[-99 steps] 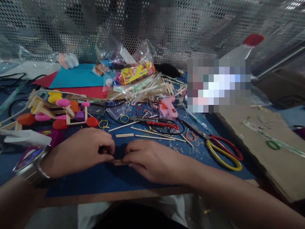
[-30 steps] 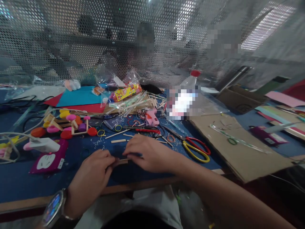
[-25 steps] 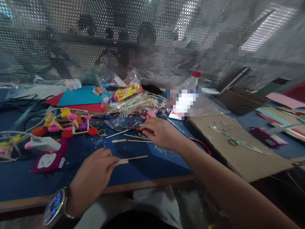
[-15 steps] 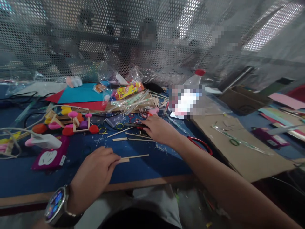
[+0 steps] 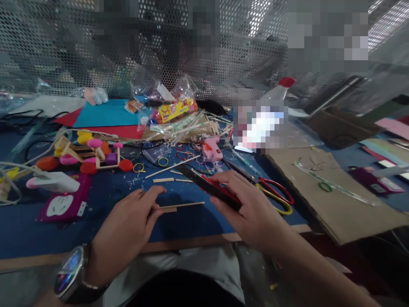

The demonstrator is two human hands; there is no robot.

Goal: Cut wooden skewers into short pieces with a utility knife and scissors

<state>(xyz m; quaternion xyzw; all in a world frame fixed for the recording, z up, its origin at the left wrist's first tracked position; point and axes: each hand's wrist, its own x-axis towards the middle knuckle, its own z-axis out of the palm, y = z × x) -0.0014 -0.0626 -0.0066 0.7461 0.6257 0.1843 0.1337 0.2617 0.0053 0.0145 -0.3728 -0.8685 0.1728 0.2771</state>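
A perforated metal screen (image 5: 64,47) closes off the back of the bench. In front of it a blue mat (image 5: 28,234) covers the table, strewn with craft clutter.

In the head view, the left hand (image 5: 128,226), a wristwatch (image 5: 68,270) at its wrist, rests low on the mat with its fingertips on the near end of a thin wooden stick (image 5: 183,205). The stick lies flat, pointing to the right. The thumb stands apart above the stick. Whether the fingers pinch the end or only press on it cannot be told, but either way the contact seems meant to keep the stick from sliding.

The right hand (image 5: 252,209) is wrapped around a long black-and-red tool (image 5: 207,186), fingers closed on its handle. The dark end angles up and to the left, just above the stick's far end and clear of it, so the hand looks ready to work.

Red-and-yellow scissors (image 5: 276,194) lie just beyond the right hand. A pink glue gun (image 5: 211,149) sits farther back among loose sticks and rubber bands. A model of sticks and coloured caps (image 5: 92,151) stands to the left. A cardboard sheet (image 5: 338,204) lies to the right, and a red-capped bottle (image 5: 283,87) rises behind it.
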